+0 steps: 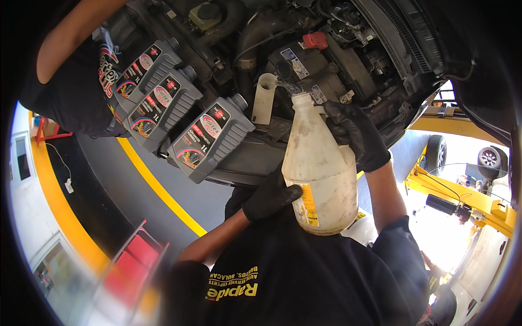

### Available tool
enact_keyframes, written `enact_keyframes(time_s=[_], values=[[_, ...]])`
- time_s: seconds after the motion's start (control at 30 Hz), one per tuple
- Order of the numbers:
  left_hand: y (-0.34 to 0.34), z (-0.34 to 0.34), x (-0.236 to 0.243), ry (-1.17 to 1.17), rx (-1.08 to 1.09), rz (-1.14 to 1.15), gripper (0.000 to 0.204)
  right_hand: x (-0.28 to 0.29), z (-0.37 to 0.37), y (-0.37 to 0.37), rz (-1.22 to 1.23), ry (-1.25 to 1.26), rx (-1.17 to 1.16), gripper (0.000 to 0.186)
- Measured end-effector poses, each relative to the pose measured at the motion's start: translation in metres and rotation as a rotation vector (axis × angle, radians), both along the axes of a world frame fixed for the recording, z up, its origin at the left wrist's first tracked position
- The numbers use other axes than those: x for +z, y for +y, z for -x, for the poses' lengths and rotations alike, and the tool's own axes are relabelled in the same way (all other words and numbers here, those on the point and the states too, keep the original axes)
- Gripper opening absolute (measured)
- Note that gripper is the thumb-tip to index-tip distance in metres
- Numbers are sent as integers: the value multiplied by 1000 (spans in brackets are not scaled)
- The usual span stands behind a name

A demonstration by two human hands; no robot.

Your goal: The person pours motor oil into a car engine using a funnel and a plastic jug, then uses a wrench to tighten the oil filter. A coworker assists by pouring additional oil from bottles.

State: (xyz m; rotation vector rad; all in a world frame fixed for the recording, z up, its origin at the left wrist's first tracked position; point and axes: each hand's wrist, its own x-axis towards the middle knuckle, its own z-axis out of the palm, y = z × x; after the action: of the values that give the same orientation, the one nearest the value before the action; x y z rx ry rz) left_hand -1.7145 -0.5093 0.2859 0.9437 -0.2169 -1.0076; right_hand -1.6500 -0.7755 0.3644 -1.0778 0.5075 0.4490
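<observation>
Both my gloved hands hold a stained white plastic jug (321, 206) upright over the car's front edge. My left hand (272, 196) is closed against its lower left side, thumb by a yellow label; some fingers are hidden. My right hand (353, 136) grips it at the handle near the open neck. Just behind the neck is a dark cap or spout (285, 73), partly hard to make out, beside a narrow white open-topped container (263, 100). Three grey oil bottles (206, 138) with dark labels stand left of these on the front of the engine bay.
The open engine bay (250, 38) has a battery with a red terminal cover (314, 40). A co-worker's arm (68, 41) is at upper left. A red-panelled rack (130, 255) stands lower left. A yellow lift (467, 198) and wheels (489, 160) are at right.
</observation>
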Motion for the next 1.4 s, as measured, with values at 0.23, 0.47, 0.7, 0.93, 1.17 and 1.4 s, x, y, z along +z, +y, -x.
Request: enact_keyframes(time_s=[0.23,0.47,0.7,0.93,1.17,1.4], values=[[-1,2,3,-6,44,41,101,8,1,6,-125,-7,-29,27],[-1,2,6,-20,47,55,102,11,2,4,-143,-20,33,25],[-1,2,11,-34,53,43,107,12,3,8,-56,6,-14,27],[2,4,3,-59,20,-43,103,21,0,15,14,33,-7,23],[0,0,5,-109,32,-31,96,25,-1,21,86,86,-72,23],[-1,1,-4,-156,47,-45,95,24,-5,17,122,69,-35,23]])
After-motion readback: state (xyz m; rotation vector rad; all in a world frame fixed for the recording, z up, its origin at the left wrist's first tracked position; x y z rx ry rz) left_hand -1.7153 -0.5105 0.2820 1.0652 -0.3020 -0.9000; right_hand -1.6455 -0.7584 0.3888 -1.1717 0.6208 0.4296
